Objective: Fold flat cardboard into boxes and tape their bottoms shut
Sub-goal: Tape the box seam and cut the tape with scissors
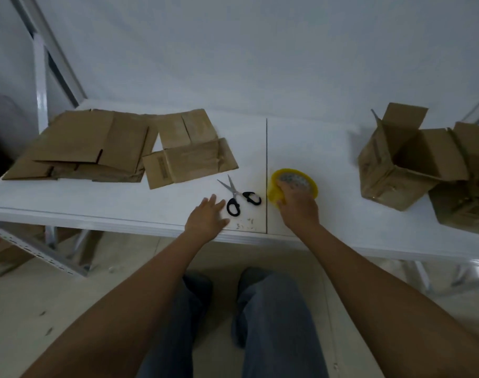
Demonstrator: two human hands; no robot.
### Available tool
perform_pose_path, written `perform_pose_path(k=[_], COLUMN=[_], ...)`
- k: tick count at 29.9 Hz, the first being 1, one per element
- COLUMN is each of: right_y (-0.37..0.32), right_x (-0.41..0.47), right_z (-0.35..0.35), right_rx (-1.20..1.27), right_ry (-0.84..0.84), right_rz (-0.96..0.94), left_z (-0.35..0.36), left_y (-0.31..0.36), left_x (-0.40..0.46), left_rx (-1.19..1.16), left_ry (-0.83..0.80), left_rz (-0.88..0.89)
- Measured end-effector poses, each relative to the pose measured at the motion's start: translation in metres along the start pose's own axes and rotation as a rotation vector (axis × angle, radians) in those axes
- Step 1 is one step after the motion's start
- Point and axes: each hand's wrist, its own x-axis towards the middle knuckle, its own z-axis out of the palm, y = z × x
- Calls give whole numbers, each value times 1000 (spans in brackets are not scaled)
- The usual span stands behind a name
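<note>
We see an open box (396,162) on the right of the white table (96,203), nothing showing inside. Flat cardboard (118,148) lies left. Our right hand (295,203) grips the yellow tape (294,184). Our left hand (205,216) lies flat beside the scissors (237,196).

On the table (123,211), the flat cardboard (118,148) lies at the far left; the scissors (239,196) lie near the front edge, between the left hand (207,221) and the tape roll (294,186) under the right hand (298,204); the folded boxes (413,165) stand far right.
</note>
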Motion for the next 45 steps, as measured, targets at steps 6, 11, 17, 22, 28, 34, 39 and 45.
perform_pose_path(k=[6,11,17,22,28,34,39,45], right_y=[-1,-54,-129,-155,-150,-147,-150,-146], right_x=[-5,21,94,141,148,152,150,127], right_z=[3,-6,-5,9,31,35,29,18], right_rx=[-61,101,160,313,504,529,474,622], right_ry=[2,318,111,-41,-103,-105,-144,-153], right_rz=[-37,-223,-478,-396,-310,-305,-312,-148], left_z=[-21,-73,-142,-156,-141,-147,-137,-121], left_y=[-6,-25,-41,-53,-72,-75,-57,-23], left_x=[-19,-41,0,59,80,79,63,44], left_rx=[-408,-451,-336,-132,253,372,247,157], left_ry=[102,476,708,487,399,311,394,485], left_rz=[-35,127,194,251,295,315,188,19])
